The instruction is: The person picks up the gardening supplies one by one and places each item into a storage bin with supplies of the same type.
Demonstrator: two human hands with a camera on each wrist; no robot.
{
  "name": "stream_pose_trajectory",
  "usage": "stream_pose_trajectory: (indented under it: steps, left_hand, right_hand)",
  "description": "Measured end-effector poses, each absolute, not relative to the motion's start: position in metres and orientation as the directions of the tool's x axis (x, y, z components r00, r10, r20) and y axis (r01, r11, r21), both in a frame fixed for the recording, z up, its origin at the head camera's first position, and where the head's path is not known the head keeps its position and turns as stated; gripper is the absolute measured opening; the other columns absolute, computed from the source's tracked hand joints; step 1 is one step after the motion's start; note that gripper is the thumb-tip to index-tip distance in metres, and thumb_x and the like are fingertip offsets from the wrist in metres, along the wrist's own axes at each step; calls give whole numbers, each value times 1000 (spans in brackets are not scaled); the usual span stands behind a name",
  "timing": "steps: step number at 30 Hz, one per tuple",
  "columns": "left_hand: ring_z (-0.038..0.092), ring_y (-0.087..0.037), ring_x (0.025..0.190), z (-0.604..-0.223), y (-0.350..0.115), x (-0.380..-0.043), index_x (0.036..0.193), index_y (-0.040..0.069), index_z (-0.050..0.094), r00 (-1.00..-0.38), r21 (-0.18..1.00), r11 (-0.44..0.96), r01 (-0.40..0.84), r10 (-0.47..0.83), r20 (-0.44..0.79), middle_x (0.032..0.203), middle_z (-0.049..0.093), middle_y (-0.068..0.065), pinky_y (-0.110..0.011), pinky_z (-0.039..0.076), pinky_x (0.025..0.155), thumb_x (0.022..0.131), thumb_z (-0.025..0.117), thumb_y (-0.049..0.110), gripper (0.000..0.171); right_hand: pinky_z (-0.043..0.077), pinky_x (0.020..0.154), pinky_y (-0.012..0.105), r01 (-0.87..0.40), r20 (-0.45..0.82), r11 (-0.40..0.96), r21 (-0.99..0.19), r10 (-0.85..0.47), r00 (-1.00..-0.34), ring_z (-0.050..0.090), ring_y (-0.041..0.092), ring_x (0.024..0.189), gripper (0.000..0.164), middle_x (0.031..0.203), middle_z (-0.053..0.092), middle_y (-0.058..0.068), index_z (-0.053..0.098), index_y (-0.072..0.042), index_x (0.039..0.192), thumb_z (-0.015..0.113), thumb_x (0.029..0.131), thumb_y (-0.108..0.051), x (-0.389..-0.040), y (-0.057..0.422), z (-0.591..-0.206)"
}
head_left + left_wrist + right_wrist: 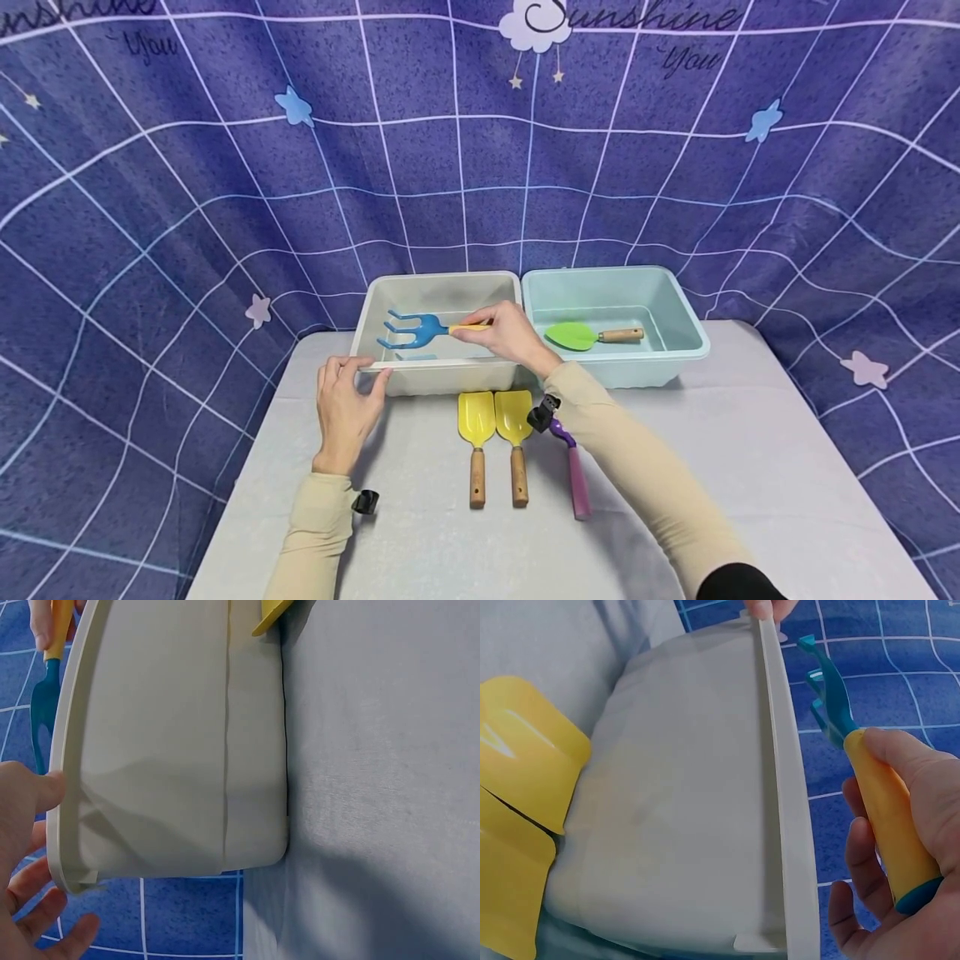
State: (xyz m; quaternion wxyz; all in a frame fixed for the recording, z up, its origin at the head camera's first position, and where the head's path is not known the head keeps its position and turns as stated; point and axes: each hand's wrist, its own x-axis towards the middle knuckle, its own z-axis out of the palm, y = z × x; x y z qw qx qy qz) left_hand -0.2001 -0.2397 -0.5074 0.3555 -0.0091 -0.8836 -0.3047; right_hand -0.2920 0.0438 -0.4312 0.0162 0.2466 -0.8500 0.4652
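Note:
Over the grey plastic bin (431, 381), my right hand (510, 335) grips a hand rake (422, 330) by its yellow handle. The blue prongs point left, above the bin's rim in both wrist views. My left hand (347, 408) holds the bin's front left corner, thumb on the near rim (64, 750) and fingers around the side. Directly in front of the bin lie two yellow hand shovels (477, 417) with wooden handles, side by side, blades toward it. Under my right wrist is a purple tool with a pink handle (578, 487); its head is hidden.
A light blue bin (611, 372) stands right beside the grey one, with a green trowel (573, 336) lying in it. Something pale blue shows on the grey bin's floor. Behind the pale table (420, 533) hangs a purple-blue gridded curtain (420, 167).

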Motion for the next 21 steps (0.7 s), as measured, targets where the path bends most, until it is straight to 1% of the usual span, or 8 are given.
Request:
stream_pose_trajectory:
  steps: [10, 15, 21]
  left_hand:
    - [55, -44, 108, -508, -240, -201, 110, 4, 78, -748, 541, 808, 232, -207, 630, 110, 62, -20, -54, 43, 95, 86, 89, 29, 36]
    - [55, -44, 109, -508, -239, -200, 109, 3, 77, -753, 542, 809, 229, -206, 626, 111, 62, -20, -54, 43, 96, 87, 89, 29, 36]
    - [55, -44, 109, -509, -240, -201, 109, 3, 77, -746, 536, 811, 234, -204, 634, 111, 62, -20, -53, 43, 97, 86, 89, 29, 37]
  right_hand:
    - [45, 56, 23, -440, 253, 448, -778, -418, -873, 61, 9, 65, 22, 100, 84, 4, 87, -14, 104, 86, 91, -32, -297, 41, -439]
    - [44, 55, 23, -426, 229, 489, -761, -412, -882, 56, 10, 62, 25, 104, 84, 3, 87, -15, 106, 86, 91, -35, -298, 38, -443]
    - [43, 55, 22, -414, 218, 517, -749, -398, -891, 54, 9, 61, 26, 105, 84, 2, 87, -16, 107, 85, 91, -37, -298, 35, -445]
